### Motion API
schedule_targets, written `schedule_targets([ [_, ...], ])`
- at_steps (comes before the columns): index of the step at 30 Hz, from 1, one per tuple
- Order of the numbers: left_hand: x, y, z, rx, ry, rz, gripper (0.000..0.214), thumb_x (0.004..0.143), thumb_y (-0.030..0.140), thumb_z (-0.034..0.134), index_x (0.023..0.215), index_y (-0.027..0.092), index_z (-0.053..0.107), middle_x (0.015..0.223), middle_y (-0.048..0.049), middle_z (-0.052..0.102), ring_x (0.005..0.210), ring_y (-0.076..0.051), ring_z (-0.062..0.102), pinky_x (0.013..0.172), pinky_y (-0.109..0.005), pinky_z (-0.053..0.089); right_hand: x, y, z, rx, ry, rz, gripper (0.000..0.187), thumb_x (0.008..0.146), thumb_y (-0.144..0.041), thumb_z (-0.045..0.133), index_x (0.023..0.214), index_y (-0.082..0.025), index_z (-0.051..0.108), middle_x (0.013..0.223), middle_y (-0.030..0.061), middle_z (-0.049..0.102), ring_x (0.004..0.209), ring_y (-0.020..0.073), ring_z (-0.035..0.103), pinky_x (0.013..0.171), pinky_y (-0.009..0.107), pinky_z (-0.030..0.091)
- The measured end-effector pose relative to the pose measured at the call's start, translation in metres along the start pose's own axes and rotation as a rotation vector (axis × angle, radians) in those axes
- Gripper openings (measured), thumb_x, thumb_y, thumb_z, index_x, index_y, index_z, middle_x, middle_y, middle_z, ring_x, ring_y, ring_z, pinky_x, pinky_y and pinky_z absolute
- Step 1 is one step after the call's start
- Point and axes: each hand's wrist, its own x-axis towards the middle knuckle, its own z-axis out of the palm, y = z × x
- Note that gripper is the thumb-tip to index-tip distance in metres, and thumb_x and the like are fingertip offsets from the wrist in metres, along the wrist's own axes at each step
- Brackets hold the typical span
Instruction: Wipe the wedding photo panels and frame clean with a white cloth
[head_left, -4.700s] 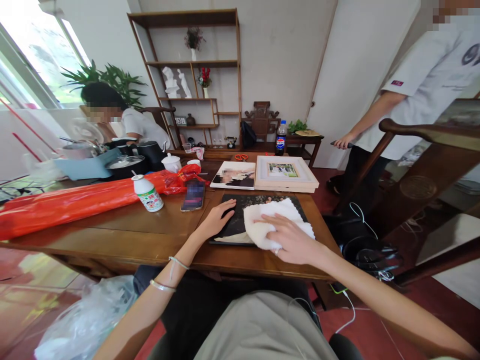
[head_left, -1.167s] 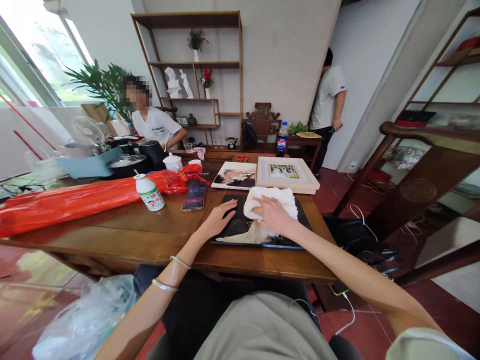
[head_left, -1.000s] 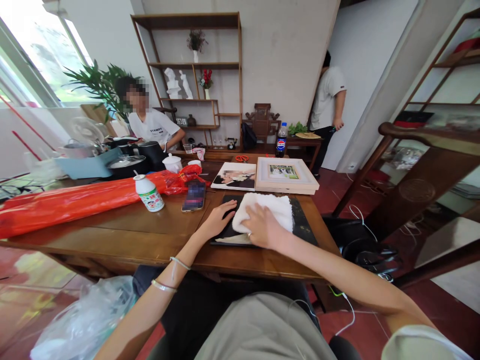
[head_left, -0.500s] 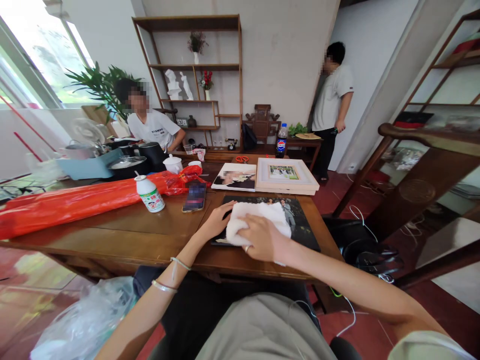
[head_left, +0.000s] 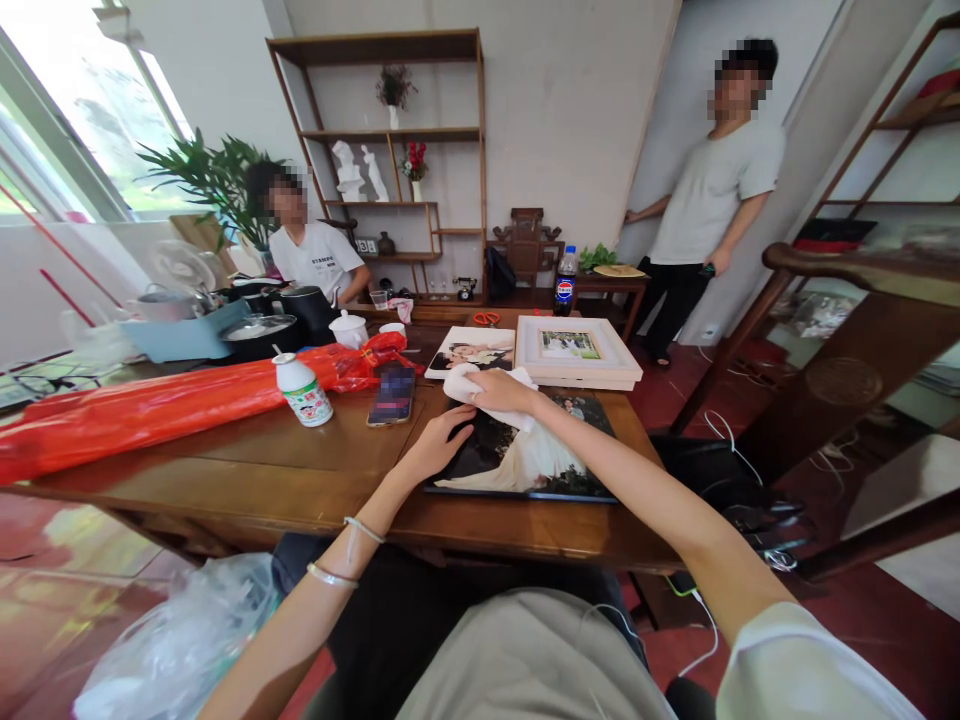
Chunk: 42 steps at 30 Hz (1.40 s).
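Note:
A dark photo panel (head_left: 487, 455) showing a figure in a long white dress lies flat at the near edge of the wooden table. My right hand (head_left: 501, 391) grips a white cloth (head_left: 460, 384) and presses it on the panel's far left part. On the panel's left edge rests my left hand (head_left: 441, 440), its fingers stretched out. Behind the panel lie a smaller photo print (head_left: 469, 350) and a white framed picture (head_left: 574, 345); the cloth overlaps the print's near edge in view.
To the left are a phone (head_left: 391, 394), a white bottle (head_left: 304, 390) and a long red plastic-wrapped bundle (head_left: 187, 398). Orange-handled scissors (head_left: 486, 319) and a cola bottle (head_left: 565, 282) stand farther back. One person (head_left: 319, 258) sits across; another (head_left: 705, 200) stands by the doorway.
My right hand has moved the cloth away from me and slightly left, uncovering the white dress. My left hand stays at the panel's edge. The standing person has turned and moved right.

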Motion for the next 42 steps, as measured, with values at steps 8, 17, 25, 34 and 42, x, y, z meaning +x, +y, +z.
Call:
schedule_targets([
  [8, 0.0, 0.001, 0.0, -0.019, 0.001, 0.001, 0.032, 0.087, 0.03, 0.044, 0.11, 0.016, 0.061, 0.121, -0.0096, 0.06, 0.113, -0.022, 0.055, 0.101, -0.04, 0.039, -0.032, 0.005, -0.002, -0.071, -0.019, -0.031, 0.035, 0.08, -0.018, 0.043, 0.111, -0.013, 0.056, 0.107, 0.0113, 0.064, 0.095, 0.0247, 0.058, 0.077, 0.03, 0.04],
  [17, 0.001, 0.002, -0.001, -0.06, -0.007, 0.026, 0.036, 0.087, 0.034, 0.044, 0.112, 0.013, 0.06, 0.125, -0.0113, 0.057, 0.121, -0.022, 0.048, 0.105, -0.041, 0.035, -0.115, 0.027, -0.013, -0.242, -0.017, 0.167, 0.029, 0.074, -0.015, 0.046, 0.098, -0.012, 0.062, 0.1, 0.0152, 0.063, 0.094, 0.027, 0.056, 0.077, 0.035, 0.04],
  [25, -0.001, -0.001, 0.0, -0.067, 0.004, 0.019, 0.034, 0.086, 0.029, 0.044, 0.112, 0.015, 0.06, 0.126, -0.0104, 0.056, 0.12, -0.021, 0.049, 0.104, -0.041, 0.036, -0.145, -0.064, 0.004, -0.083, -0.001, -0.093, 0.033, 0.066, -0.016, 0.054, 0.098, -0.017, 0.064, 0.139, 0.0123, 0.04, 0.13, 0.0305, 0.03, 0.101, 0.045, 0.026],
  [34, 0.001, 0.003, -0.002, -0.065, -0.022, 0.02, 0.032, 0.086, 0.03, 0.044, 0.11, 0.018, 0.061, 0.125, -0.0081, 0.058, 0.122, -0.022, 0.048, 0.105, -0.041, 0.035, -0.091, -0.028, 0.0, -0.193, 0.014, 0.039, 0.036, 0.068, -0.018, 0.053, 0.103, -0.016, 0.062, 0.108, 0.0156, 0.06, 0.111, 0.0299, 0.05, 0.086, 0.039, 0.04],
  [42, 0.0, 0.003, -0.002, -0.074, -0.018, 0.031, 0.031, 0.085, 0.028, 0.044, 0.109, 0.016, 0.061, 0.124, -0.0099, 0.058, 0.121, -0.023, 0.048, 0.104, -0.042, 0.035, -0.094, -0.044, 0.01, -0.241, 0.058, 0.022, 0.035, 0.07, -0.019, 0.053, 0.103, -0.018, 0.063, 0.124, 0.0148, 0.051, 0.114, 0.0323, 0.044, 0.088, 0.044, 0.038],
])
